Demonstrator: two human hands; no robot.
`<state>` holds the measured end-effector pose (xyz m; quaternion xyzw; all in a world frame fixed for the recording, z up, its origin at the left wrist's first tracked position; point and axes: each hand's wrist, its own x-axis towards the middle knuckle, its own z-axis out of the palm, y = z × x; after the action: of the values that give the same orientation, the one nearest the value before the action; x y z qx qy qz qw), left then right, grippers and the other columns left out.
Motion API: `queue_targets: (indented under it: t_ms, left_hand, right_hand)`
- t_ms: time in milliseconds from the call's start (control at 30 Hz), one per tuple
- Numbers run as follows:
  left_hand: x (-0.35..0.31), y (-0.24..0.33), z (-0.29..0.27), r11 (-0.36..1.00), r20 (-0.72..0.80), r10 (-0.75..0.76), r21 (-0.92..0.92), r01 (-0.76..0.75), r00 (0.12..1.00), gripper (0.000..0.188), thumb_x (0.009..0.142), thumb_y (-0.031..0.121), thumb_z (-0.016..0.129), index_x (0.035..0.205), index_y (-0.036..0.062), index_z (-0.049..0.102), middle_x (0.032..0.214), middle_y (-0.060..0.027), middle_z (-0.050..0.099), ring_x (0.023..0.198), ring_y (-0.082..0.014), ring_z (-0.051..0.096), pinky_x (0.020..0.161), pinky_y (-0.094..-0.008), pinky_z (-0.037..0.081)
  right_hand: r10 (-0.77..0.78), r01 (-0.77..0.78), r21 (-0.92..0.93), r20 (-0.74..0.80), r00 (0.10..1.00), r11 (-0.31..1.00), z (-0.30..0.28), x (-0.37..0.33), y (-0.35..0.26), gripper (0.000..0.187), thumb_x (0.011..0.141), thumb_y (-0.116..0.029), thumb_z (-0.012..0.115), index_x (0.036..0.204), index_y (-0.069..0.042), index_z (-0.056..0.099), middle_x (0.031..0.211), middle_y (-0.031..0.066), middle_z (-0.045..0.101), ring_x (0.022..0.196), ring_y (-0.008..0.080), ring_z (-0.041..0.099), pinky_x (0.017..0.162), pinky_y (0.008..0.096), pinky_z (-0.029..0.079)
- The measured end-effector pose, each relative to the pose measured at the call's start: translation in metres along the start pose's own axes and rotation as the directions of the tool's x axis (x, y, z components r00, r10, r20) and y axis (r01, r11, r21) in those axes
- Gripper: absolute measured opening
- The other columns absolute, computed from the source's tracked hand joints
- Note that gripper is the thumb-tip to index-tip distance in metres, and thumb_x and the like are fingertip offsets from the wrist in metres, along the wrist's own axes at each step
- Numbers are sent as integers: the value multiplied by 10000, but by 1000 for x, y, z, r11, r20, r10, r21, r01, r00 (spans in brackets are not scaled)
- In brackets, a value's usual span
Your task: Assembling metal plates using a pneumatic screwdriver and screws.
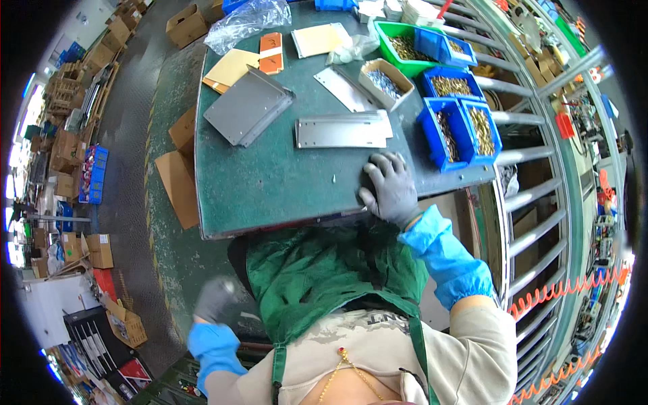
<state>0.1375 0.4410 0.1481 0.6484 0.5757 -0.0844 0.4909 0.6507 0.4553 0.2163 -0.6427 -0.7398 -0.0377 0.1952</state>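
Gray-gloved, a worker's right hand (391,185) rests palm down at the near edge of a green table (263,192), its fingers loosely spread; whether anything lies beneath the palm cannot be told. The left hand (216,299), also gloved, hangs blurred beside the worker, well apart from the table's near left corner, and how its fingers stand cannot be made out. Just beyond the right hand, flat metal plates (341,133) lie overlapping on the table, nearest of the metal parts to its fingertips. Another plate (341,86) lies slantwise farther back, beside an open carton (403,100) of small parts. To the left sits a gray panel (250,108) with raised edges, set at an angle beside yellow sheets (233,67) and an orange card (271,54). Blue bins (453,164) filled with small brass-coloured pieces line the table's right side, near a green bin (408,67) of similar parts. A clear bag (248,25) lies crumpled at the far left corner. The worker wears a green apron (317,277) and blue sleeves (449,260); metal rails (530,202) run along the right.
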Motion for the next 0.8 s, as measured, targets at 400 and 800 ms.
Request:
queue_targets:
  t_ms: [400, 800]
  left_hand:
    - [159, 378, 7, 335, -194, 904, 875, -349, 382, 716, 772, 440, 663, 1377, 170, 391, 1393, -118, 375, 1311, -322, 325, 1075, -469, 245]
    - [156, 358, 21, 232, -36, 877, 905, -357, 480, 573, 775, 445, 633, 1306, 298, 476, 1307, -160, 421, 1229, -320, 380, 978, -510, 294]
  right_hand:
    - [23, -22, 25, -50, 999, 999, 5, -6, -8, 402, 769, -376, 582, 1042, -81, 581, 1145, 139, 538, 1123, 355, 449, 1003, 500, 321]
    - [-6, 11, 35, -124, 992, 999, 8, -6, 4, 361, 751, -334, 606, 994, -67, 592, 1056, 125, 566, 1011, 339, 519, 898, 482, 405]
